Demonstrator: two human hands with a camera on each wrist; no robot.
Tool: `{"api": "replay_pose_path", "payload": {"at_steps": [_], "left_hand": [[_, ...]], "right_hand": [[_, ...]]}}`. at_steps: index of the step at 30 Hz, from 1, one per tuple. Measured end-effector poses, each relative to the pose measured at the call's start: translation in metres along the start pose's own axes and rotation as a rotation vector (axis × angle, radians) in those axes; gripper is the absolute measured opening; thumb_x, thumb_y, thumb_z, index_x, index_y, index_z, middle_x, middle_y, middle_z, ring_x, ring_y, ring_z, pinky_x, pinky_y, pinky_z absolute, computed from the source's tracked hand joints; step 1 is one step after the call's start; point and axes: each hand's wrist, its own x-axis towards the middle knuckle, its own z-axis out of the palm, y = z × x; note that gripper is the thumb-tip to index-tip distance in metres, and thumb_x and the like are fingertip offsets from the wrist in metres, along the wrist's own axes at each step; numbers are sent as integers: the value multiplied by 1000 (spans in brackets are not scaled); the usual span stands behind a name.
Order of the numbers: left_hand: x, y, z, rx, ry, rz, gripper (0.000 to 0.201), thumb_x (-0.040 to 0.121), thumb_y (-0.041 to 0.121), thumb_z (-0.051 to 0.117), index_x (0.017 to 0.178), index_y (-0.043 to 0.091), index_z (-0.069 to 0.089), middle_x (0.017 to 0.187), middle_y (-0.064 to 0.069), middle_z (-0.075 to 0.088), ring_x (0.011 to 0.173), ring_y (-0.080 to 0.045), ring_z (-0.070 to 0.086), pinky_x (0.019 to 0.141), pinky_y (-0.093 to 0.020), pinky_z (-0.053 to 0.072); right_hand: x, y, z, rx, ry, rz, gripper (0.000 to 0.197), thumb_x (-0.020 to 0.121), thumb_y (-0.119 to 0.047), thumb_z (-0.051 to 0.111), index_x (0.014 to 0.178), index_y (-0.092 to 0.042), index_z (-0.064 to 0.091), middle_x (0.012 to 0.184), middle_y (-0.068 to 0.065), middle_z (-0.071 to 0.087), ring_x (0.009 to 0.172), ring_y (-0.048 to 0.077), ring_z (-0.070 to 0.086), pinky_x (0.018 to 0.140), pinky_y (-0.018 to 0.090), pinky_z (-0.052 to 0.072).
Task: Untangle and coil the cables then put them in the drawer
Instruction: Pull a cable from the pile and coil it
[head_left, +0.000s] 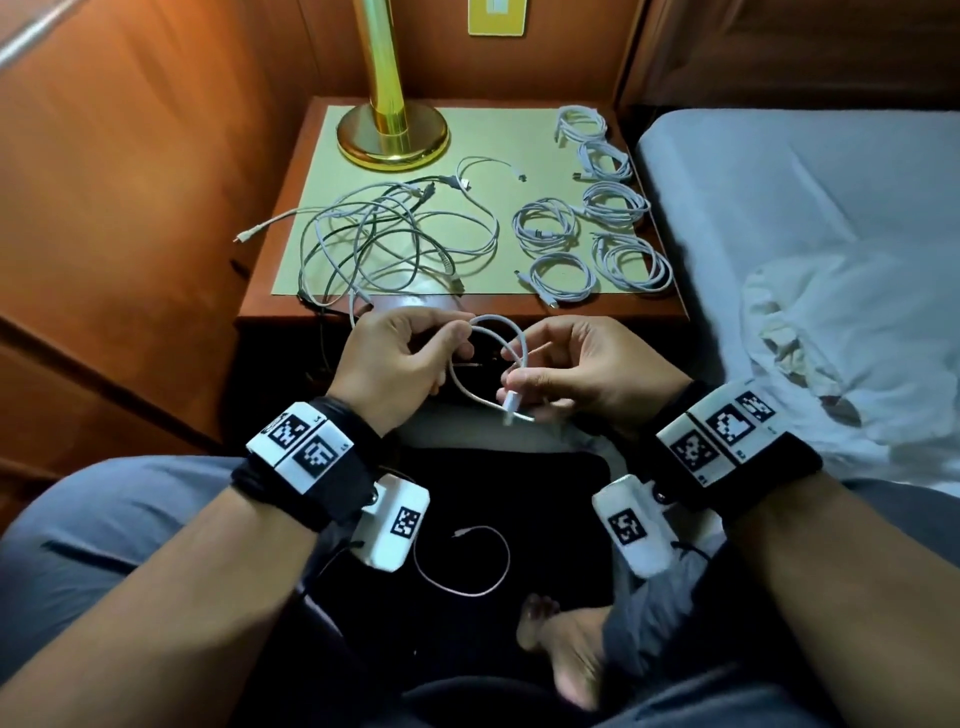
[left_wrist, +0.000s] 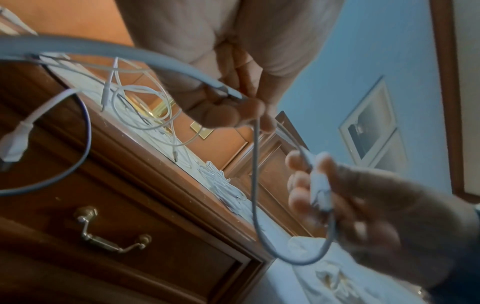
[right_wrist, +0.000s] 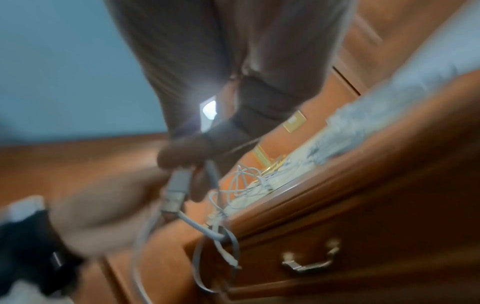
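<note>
A bedroom, in a home or perhaps a hotel. A bed (head_left: 779, 208) with a pale sheet and a crumpled white cloth (head_left: 831, 353) stands just beside a wooden nightstand (head_left: 291, 208), whose top carries a brass lamp (head_left: 392, 130) and a cream mat (head_left: 337, 135). The nightstand's drawer (left_wrist: 130, 257) has a brass bail handle (left_wrist: 111, 238). Wood panelling (head_left: 130, 182) covers the wall behind, with a brass switch plate (head_left: 497, 15) set in it. The left wrist view shows a blue wall with a framed picture (left_wrist: 374, 127).
</note>
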Motion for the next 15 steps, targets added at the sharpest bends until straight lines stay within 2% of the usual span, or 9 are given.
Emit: {"api": "replay_pose_path", "payload": {"at_steps": [1, 3, 6, 7, 9, 11, 13, 15], "left_hand": [[0, 0, 0, -10, -3, 6, 11, 96, 17, 67, 89, 19, 76, 65, 6, 70, 48, -9, 51, 48, -21, 47], [1, 1, 1, -23, -22, 2, 14, 96, 16, 66, 86, 19, 74, 65, 6, 70, 52, -8, 55, 52, -22, 50], [-1, 0, 7, -224, -95, -104, 12, 98, 10, 62, 89, 11, 70, 61, 3, 65, 54, -13, 59, 52, -26, 55], [-1, 0, 10, -293, -113, -126, 10, 98, 9, 61, 92, 7, 68, 61, 0, 62, 50, -15, 57, 50, -28, 55], [-1, 0, 13, -382, -119, -128, 9, 98, 7, 60, 95, 1, 65, 59, -3, 54, 44, -16, 48, 47, -29, 53], [0, 1, 14, -457, -103, -134, 9, 97, 6, 60, 95, 0, 66, 57, -3, 48, 42, -13, 40, 44, -28, 51], [2, 1, 12, -495, -93, -127, 9, 97, 6, 61, 93, 0, 67, 58, -3, 46, 42, -12, 36, 40, -25, 45], [3, 1, 11, -486, -68, -122, 10, 96, 6, 62, 90, 3, 69, 59, -3, 47, 43, -11, 35, 37, -21, 38]], "right_hand": [[1, 0, 0, -155, 30, -54, 21, 82, -10, 79, 98, -3, 66, 87, 20, 74, 76, 32, 73, 58, 37, 59], [2, 2, -1, -413, 69, -147, 20, 82, -20, 82, 90, -8, 67, 78, 10, 75, 65, 29, 72, 51, 37, 56], [3, 6, -3, -530, 147, -189, 11, 87, -19, 76, 84, -13, 67, 67, 0, 71, 55, 20, 70, 45, 20, 46], [3, 6, -4, -555, 192, -193, 8, 87, -17, 74, 83, -16, 68, 63, -1, 67, 52, 17, 69, 46, 16, 44], [6, 7, -6, -573, 261, -180, 7, 87, -14, 70, 81, -18, 71, 62, -3, 63, 55, 13, 68, 54, 19, 46], [7, 6, -7, -622, 291, -166, 12, 85, -14, 68, 80, -21, 76, 75, -2, 65, 66, 10, 64, 65, 23, 47], [6, 2, -5, -591, 268, -153, 17, 85, -13, 68, 78, -25, 78, 85, 6, 67, 73, 14, 62, 73, 26, 48], [5, -2, -5, -413, 191, -121, 21, 85, -4, 67, 77, -22, 76, 82, 5, 71, 70, 10, 63, 68, 20, 48]]}}
